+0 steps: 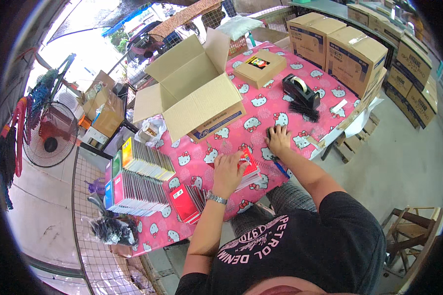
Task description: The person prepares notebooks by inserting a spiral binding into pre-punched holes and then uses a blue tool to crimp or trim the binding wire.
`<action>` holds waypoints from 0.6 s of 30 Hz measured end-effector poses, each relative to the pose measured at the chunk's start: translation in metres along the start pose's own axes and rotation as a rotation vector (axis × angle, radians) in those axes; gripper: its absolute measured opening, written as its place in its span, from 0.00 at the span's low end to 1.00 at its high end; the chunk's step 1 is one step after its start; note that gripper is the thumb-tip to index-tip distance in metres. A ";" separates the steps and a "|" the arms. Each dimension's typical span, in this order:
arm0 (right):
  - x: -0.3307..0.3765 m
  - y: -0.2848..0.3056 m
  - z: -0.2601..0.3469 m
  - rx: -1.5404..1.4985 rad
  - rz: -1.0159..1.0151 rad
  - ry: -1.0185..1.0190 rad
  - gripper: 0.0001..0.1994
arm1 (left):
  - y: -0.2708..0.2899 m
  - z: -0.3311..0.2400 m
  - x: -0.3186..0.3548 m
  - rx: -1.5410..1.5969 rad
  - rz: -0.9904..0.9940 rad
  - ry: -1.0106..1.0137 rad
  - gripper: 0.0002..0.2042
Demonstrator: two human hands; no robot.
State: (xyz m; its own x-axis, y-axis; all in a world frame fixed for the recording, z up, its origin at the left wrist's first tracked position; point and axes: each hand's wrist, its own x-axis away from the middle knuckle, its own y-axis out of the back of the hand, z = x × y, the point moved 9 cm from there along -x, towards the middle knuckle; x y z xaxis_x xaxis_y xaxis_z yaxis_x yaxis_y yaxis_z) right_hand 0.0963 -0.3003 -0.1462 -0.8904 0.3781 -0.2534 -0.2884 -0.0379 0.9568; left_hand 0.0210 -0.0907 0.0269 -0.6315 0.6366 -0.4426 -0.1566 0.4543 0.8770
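My left hand (pixel 228 172) rests flat on a small stack of red-covered notebooks (pixel 251 167) lying on the pink patterned tablecloth (pixel 261 115). My right hand (pixel 278 138) lies palm down on the cloth a little beyond the stack, fingers spread, over a small dark object that it mostly hides. A blue pen (pixel 281 169) lies by my right wrist at the table's edge. A silver watch sits on my left wrist.
An open cardboard box (pixel 197 93) stands beyond my hands. A black tape dispenser (pixel 300 91) and a small closed box (pixel 259 67) sit further back. Rows of colourful notebooks (pixel 140 179) stand at left. Stacked cartons (pixel 354 54) line the back right. A wooden chair (pixel 413 231) is at right.
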 end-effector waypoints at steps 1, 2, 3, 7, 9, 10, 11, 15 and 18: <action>-0.003 -0.004 0.001 0.006 0.062 0.006 0.30 | -0.003 0.003 0.003 0.005 0.019 0.005 0.12; -0.011 -0.007 0.005 -0.265 0.237 0.083 0.29 | -0.008 0.007 0.002 0.015 0.037 0.004 0.12; -0.024 -0.003 0.009 -0.537 0.411 0.162 0.28 | -0.013 0.010 0.003 0.025 0.056 0.002 0.13; 0.012 0.086 0.080 -1.655 1.041 0.404 0.24 | 0.000 0.024 0.018 -0.073 -0.093 0.137 0.15; 0.028 0.112 0.090 -1.723 1.210 0.378 0.22 | -0.002 0.036 0.021 -0.121 -0.114 0.200 0.16; 0.025 0.110 0.087 -1.583 1.173 0.335 0.22 | -0.003 0.037 0.019 -0.108 -0.091 0.209 0.16; 0.021 0.108 0.084 -1.443 1.134 0.296 0.21 | -0.005 0.038 0.018 -0.096 -0.068 0.220 0.17; 0.033 0.155 0.099 -1.657 1.177 0.666 0.21 | -0.001 0.029 0.016 -0.118 -0.042 0.224 0.18; 0.026 0.131 0.096 -0.898 0.931 0.786 0.19 | -0.001 0.029 0.019 -0.084 -0.010 0.244 0.20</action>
State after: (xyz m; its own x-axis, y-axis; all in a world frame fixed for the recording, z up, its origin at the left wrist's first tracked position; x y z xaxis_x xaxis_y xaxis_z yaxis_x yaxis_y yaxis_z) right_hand 0.0693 -0.2071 -0.0137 -0.7433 -0.6632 0.0879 0.6132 -0.6227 0.4860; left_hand 0.0308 -0.0608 0.0119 -0.7928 0.4582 -0.4019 -0.2201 0.3998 0.8898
